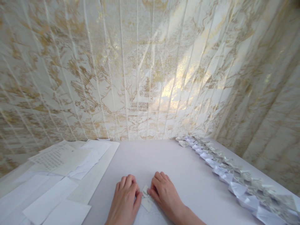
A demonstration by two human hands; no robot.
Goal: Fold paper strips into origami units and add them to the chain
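Observation:
A small folded piece of white printed paper (pixel 147 200) lies on the pale table (pixel 164 162) near its front edge. My left hand (pixel 125 200) rests on its left side with fingers curled, thumb pressed against the paper. My right hand (pixel 164 193) presses its right side, fingers bent and close together. Most of the paper is hidden under both hands.
Loose white sheets (pixel 58 175), some with print, are spread over the table's left part. A long row of several folded paper pieces (pixel 234 181) runs along the right edge. A white and gold curtain (pixel 150 68) hangs behind and to the right.

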